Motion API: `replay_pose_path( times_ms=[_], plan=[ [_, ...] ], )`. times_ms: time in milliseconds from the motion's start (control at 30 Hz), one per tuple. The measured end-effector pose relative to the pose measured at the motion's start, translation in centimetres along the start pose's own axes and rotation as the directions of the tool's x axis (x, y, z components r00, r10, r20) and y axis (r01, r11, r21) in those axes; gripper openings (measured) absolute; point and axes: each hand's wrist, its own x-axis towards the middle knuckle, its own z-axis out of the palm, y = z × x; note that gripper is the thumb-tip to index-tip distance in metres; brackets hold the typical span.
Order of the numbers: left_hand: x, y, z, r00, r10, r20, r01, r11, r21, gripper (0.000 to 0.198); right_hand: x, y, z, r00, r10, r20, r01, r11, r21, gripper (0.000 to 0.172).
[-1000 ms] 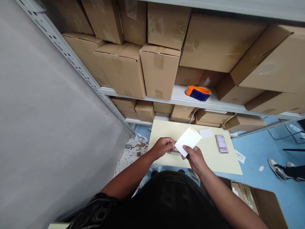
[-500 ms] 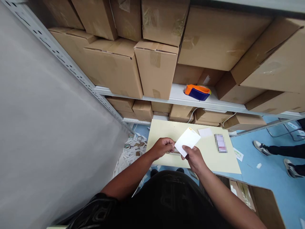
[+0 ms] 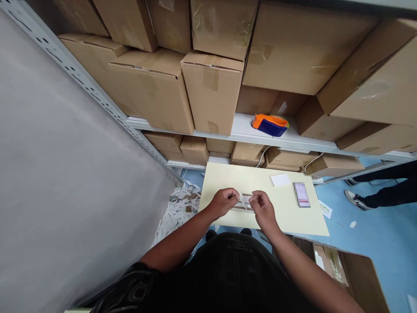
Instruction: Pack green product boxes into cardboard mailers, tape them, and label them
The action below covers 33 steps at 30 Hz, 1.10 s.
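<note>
My left hand and my right hand meet over the pale yellow table, fingers pinched together. Between the fingertips is a thin white card, seen almost edge-on and low over the table; both hands pinch it. Directly under it lies a flat brownish piece, partly hidden by my hands. A small white card and a pink and white packet lie on the table to the right.
Metal shelves behind the table hold many cardboard boxes and an orange and blue tape dispenser. Paper strips litter the blue floor on the left. An open carton stands lower right. Another person's legs are at the right.
The white card, held up flat between my hands before, has been turned down low over the table. My right hand moved left toward my left hand. The other person's feet shifted.
</note>
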Motion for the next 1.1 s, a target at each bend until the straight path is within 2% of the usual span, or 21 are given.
replay_pose_path(
  times_ms=[67,100,267,367,467,600,667,733,833,900,967,1000,1033,1067,1100],
  plan=[
    [-0.1,-0.4,0.0,0.999,0.039,0.003,-0.039,0.998,0.058,0.012,-0.3,-0.5,0.6,0.982,-0.053,0.178,0.050,0.999,0.021,0.027],
    [-0.1,-0.5,0.0,0.999,0.053,-0.002,-0.052,0.996,0.074,0.013,-0.4,-0.6,0.9,0.973,-0.053,0.225,0.049,0.999,0.022,0.025],
    [-1.2,-1.1,0.1,0.996,0.072,-0.055,-0.066,0.992,0.109,0.013,-0.3,-0.3,2.5,0.973,-0.001,0.232,0.017,0.997,-0.070,0.017],
    [-2.6,-2.4,-0.5,0.992,0.053,-0.117,-0.035,0.989,0.147,0.012,0.0,0.4,2.8,0.979,0.035,0.201,-0.019,0.996,-0.083,0.016],
    [-4.6,-4.4,-2.7,0.973,0.006,-0.231,0.044,0.977,0.209,0.011,0.4,0.9,2.6,0.987,0.124,0.102,-0.124,0.992,-0.004,0.016],
    [-8.0,-7.8,-8.1,0.926,-0.055,-0.374,0.202,0.909,0.366,0.012,1.0,1.2,2.2,0.986,0.164,0.042,-0.166,0.985,0.037,0.014],
    [-9.9,-9.3,-11.3,0.904,-0.102,-0.415,0.299,0.845,0.443,0.014,1.2,1.1,2.0,0.986,0.156,0.055,-0.157,0.987,0.023,0.013],
    [-11.8,-10.6,-14.5,0.860,-0.163,-0.483,0.431,0.740,0.516,0.018,1.3,1.0,1.9,0.986,0.154,0.069,-0.157,0.987,0.042,0.013],
    [-14.3,-11.6,-18.8,0.778,-0.251,-0.576,0.617,0.474,0.628,0.028,1.3,0.5,1.4,0.987,0.155,0.049,-0.159,0.984,0.079,0.014],
    [-15.6,-11.5,-20.7,0.715,-0.293,-0.635,0.699,0.309,0.644,0.030,1.1,0.1,0.8,0.989,0.142,0.032,-0.144,0.987,0.069,0.016],
    [-15.9,-10.8,-21.2,0.671,-0.290,-0.682,0.739,0.188,0.647,0.027,0.9,-0.1,0.0,0.991,0.128,0.033,-0.129,0.990,0.049,0.017],
    [-15.7,-10.2,-20.9,0.679,-0.270,-0.683,0.732,0.170,0.660,0.026,0.7,-0.2,-0.3,0.992,0.123,0.036,-0.124,0.992,0.038,0.019],
    [-15.2,-9.5,-20.1,0.711,-0.246,-0.659,0.703,0.204,0.682,0.025,0.4,-0.2,-0.6,0.992,0.119,0.034,-0.120,0.992,0.027,0.020],
    [-14.4,-8.7,-19.0,0.760,-0.218,-0.613,0.650,0.296,0.700,0.027,0.2,-0.1,-0.9,0.993,0.115,0.027,-0.115,0.993,0.013,0.022],
    [-13.4,-7.8,-17.6,0.813,-0.205,-0.545,0.575,0.430,0.696,0.030,-0.1,0.1,-1.1,0.994,0.106,0.016,-0.106,0.994,-0.005,0.024]
  ],
)
